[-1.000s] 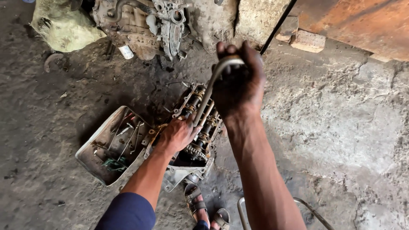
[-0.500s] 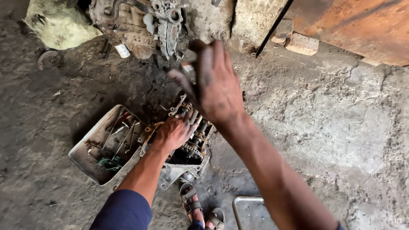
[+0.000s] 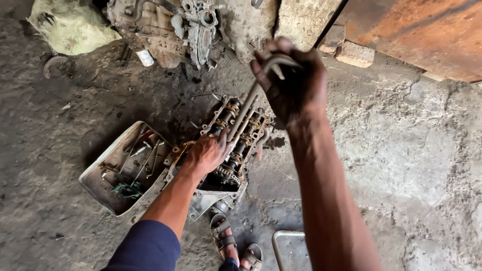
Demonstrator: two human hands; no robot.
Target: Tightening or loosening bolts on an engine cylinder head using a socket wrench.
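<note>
Long bent metal wrench [image 3: 249, 103] raised above the floor, running down onto the engine cylinder head [image 3: 232, 145]; gripped at its curved top in the right hand [image 3: 293, 83], fingers wrapped tight; left hand [image 3: 207, 153] pressed flat on the cylinder head, fingers spread; grimy metal tray [image 3: 108, 188] just beside; engine block [image 3: 165, 30] farther off on the dirt floor [image 3: 411, 165].

Tray [image 3: 108, 173] lies left of cylinder head [image 3: 236, 145]; engine block [image 3: 165, 30] behind.
</note>
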